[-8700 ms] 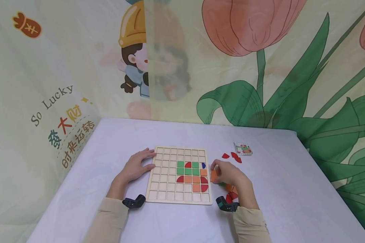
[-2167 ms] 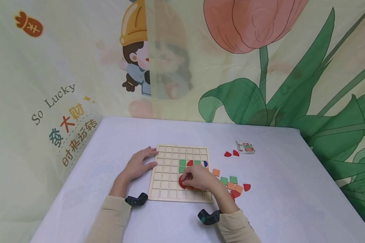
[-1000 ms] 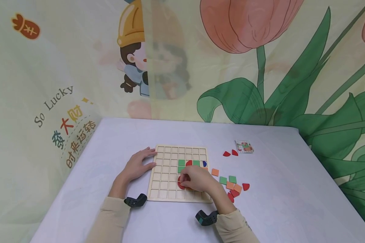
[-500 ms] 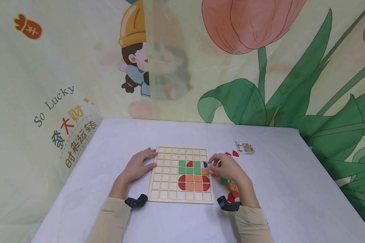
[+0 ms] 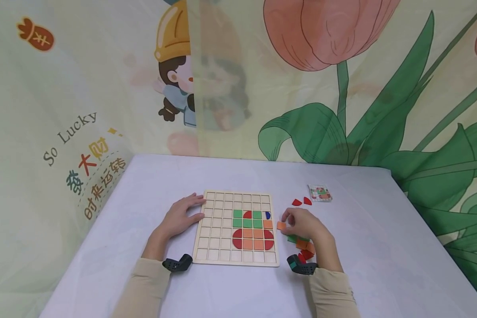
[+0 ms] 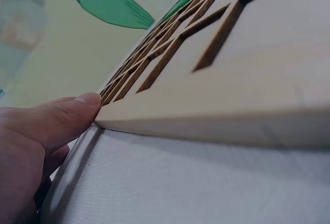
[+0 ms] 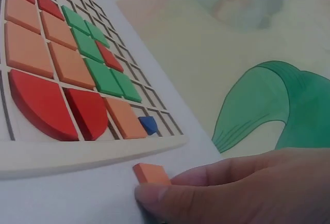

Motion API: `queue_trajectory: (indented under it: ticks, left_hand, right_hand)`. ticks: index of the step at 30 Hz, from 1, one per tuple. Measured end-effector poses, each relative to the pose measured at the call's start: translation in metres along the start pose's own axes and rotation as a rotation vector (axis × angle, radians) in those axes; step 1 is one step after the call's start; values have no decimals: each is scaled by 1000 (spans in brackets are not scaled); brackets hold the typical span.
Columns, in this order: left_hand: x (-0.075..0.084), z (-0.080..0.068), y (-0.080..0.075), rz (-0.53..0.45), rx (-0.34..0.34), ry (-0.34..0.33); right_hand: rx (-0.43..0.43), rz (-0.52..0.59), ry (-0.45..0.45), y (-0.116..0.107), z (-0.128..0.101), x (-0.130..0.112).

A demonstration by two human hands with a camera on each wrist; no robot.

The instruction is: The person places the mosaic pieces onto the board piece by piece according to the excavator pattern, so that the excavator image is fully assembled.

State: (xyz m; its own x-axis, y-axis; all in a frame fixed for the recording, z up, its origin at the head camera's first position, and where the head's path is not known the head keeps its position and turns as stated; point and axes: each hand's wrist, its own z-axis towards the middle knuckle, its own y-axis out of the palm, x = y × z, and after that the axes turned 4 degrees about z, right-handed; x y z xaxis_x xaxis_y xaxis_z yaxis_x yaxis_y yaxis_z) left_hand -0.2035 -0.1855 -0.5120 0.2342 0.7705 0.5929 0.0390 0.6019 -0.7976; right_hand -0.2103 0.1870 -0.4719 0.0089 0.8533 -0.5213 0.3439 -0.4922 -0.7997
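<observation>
Pale matt wooden grid board [image 5: 218,240], smooth painted wooden tiles [image 7: 72,65], on matt woven cloth [image 6: 196,182]

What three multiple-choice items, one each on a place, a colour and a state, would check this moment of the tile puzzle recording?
1. Where is the small pattern card?
A. on the board
B. on the table, beyond the two red pieces right of the board
C. under the left hand

2. What colour is the square tile at the right hand's fingers?
A. orange
B. blue
C. green

3. What is the left hand doing?
A. lifting the board
B. holding a tile
C. resting flat against the board's left edge

Answers:
1 B, the card lies past the red pieces at the far right.
2 A, the right wrist view shows an orange tile at the fingertips, beside the board.
3 C, straight fingers touch the board's edge.
</observation>
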Motion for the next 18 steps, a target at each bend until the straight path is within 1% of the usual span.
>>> queue_trajectory:
  ticks: [8,12,15,18]
  left_hand:
    - [1,-1,-1,-6,-4,-4]
    - [0,-1,-1,-7,-9,-4]
    - [-1,-1,-1,-9,-11,1]
    - [-1,-1,-1,-12,-11,-3]
  right_hand:
    - [62,8,-21,3,3,-1]
    - [99,33,-5,2,4,-1]
    - [151,45,5,2,5,-3]
    - [221,55,-4,5,7,-12]
